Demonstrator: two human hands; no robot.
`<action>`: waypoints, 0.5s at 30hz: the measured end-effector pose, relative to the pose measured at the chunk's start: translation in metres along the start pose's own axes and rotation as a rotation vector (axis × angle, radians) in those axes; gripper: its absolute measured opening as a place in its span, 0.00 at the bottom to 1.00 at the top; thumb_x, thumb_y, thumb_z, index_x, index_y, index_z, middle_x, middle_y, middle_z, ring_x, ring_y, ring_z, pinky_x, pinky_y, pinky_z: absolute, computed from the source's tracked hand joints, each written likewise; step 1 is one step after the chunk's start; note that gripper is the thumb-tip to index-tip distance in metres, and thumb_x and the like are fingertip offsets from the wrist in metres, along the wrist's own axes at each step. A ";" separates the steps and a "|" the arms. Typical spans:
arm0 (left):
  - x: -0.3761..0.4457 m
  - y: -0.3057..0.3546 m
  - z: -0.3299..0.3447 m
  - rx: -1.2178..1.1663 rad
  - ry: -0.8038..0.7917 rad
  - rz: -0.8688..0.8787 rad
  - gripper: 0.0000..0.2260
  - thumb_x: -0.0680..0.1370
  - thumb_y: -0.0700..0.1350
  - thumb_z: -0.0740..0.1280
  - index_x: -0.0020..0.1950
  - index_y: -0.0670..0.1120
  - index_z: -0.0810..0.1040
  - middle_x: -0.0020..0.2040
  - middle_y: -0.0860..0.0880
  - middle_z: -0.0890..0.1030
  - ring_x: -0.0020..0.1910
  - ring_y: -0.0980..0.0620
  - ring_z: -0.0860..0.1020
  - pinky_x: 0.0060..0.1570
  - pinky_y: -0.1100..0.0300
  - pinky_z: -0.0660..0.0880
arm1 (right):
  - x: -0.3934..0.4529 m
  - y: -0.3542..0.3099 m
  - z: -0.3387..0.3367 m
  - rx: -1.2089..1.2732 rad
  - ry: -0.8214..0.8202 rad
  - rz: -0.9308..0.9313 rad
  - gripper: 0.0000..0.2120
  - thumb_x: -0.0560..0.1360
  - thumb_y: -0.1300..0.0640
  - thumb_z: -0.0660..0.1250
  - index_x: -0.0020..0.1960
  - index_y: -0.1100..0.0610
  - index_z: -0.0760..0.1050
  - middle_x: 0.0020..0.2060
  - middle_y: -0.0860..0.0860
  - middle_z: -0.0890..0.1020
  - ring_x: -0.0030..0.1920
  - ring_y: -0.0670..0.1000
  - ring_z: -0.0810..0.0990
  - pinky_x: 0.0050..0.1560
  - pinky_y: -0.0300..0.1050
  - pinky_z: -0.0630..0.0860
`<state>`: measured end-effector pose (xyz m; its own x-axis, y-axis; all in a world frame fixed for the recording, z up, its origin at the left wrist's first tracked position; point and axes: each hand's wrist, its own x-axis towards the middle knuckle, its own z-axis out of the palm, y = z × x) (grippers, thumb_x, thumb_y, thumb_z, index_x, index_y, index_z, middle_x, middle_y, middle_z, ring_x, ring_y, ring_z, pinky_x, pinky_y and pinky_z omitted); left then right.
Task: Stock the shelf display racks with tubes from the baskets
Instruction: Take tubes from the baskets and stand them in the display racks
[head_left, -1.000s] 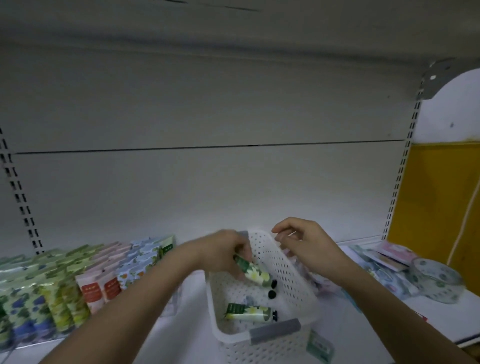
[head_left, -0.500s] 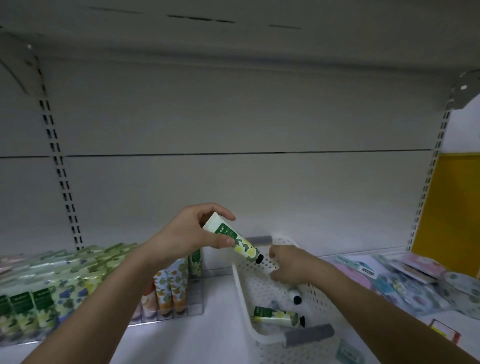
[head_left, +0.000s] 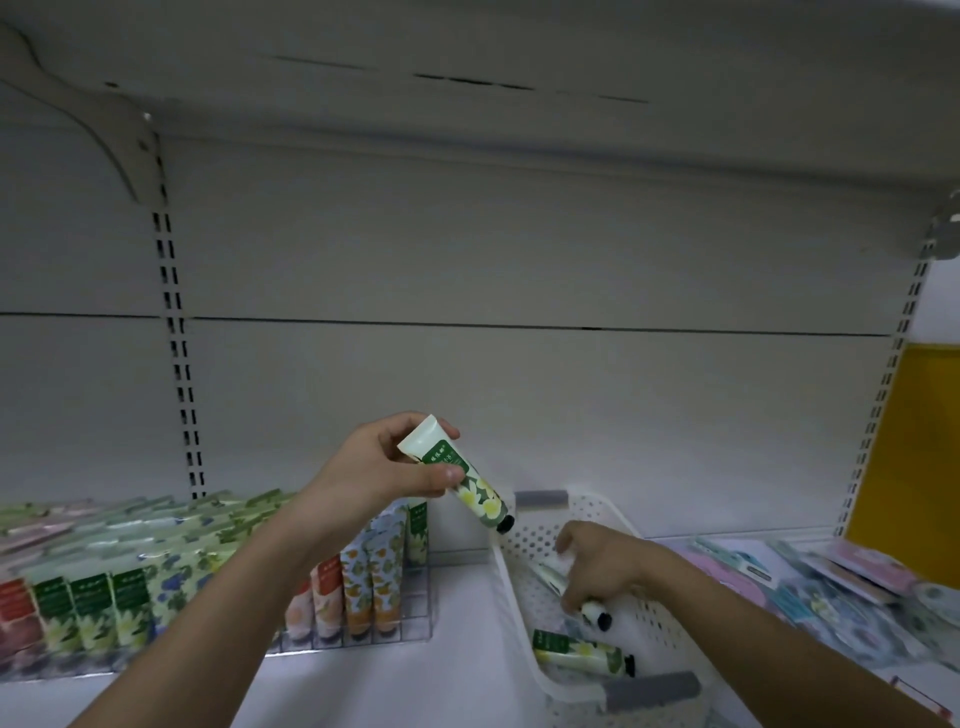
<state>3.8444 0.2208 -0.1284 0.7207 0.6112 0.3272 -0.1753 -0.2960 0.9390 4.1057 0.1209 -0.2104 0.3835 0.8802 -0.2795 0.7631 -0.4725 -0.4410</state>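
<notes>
Left hand (head_left: 387, 467) pinching a green tube (head_left: 457, 475) mid-air, cap tilted down-right, crimp up-left. Rack (head_left: 363, 587) sits below and left, so probably needs swinging upright first. Right hand (head_left: 597, 566) down in the basket (head_left: 597, 512), curled round another tube (head_left: 592, 613).

Left hand (head_left: 387, 467) raised, pinching; right hand (head_left: 597, 566) lowered, gripping.

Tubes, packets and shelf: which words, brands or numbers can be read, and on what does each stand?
None can be read.
Held tube in the left hand: pale characters on a green label, too blurred.
Tube in the basket: green label, print too small.
Tubes in the display rack: green labels, unreadable.
Flat packets on the right: print blurred.
</notes>
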 end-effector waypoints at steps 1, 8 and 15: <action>-0.001 0.001 0.000 -0.005 -0.002 0.003 0.16 0.68 0.38 0.76 0.54 0.45 0.81 0.46 0.42 0.85 0.45 0.47 0.84 0.42 0.64 0.79 | -0.002 -0.002 -0.002 0.055 -0.004 -0.004 0.33 0.67 0.56 0.76 0.69 0.52 0.67 0.59 0.51 0.75 0.55 0.50 0.76 0.42 0.38 0.73; -0.001 0.002 -0.003 -0.123 0.022 0.011 0.17 0.64 0.44 0.77 0.52 0.45 0.83 0.46 0.44 0.85 0.45 0.43 0.84 0.43 0.59 0.80 | -0.028 -0.015 -0.017 0.820 -0.140 -0.152 0.15 0.75 0.68 0.63 0.60 0.61 0.77 0.54 0.62 0.82 0.48 0.55 0.83 0.45 0.47 0.80; -0.005 0.003 -0.007 -0.105 0.003 0.027 0.14 0.68 0.47 0.75 0.53 0.52 0.83 0.50 0.47 0.84 0.48 0.47 0.84 0.43 0.59 0.80 | -0.048 -0.029 -0.028 1.254 -0.280 -0.368 0.20 0.75 0.76 0.55 0.65 0.69 0.72 0.53 0.68 0.79 0.46 0.60 0.80 0.46 0.54 0.79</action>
<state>3.8356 0.2222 -0.1264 0.7126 0.6066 0.3526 -0.2641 -0.2336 0.9358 4.0795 0.0938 -0.1601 0.0258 0.9969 -0.0740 -0.2505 -0.0652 -0.9659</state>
